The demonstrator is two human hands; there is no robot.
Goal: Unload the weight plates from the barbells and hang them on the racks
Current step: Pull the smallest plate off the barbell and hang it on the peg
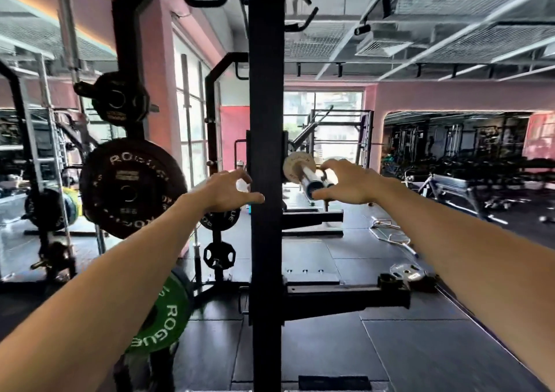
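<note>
A chrome barbell sleeve (312, 179) points toward me just right of the black rack upright (266, 181), with a small pale plate (295, 164) on it near the upright. My right hand (345, 184) reaches at the sleeve's end, fingers spread and curved around it, touching the tip. My left hand (228, 190) hovers left of the upright with curved fingers, the thumb against the post, holding nothing. A large black Rogue plate (132, 187) hangs on a rack peg at the left, a smaller black plate (117, 98) above it and a green Rogue plate (165, 316) below.
More small black plates (219, 255) hang on a far rack. A curl bar (390, 235) and a grey plate (407, 272) lie on the black rubber floor to the right. Benches and machines fill the far right; a black rack foot (345, 298) crosses the floor.
</note>
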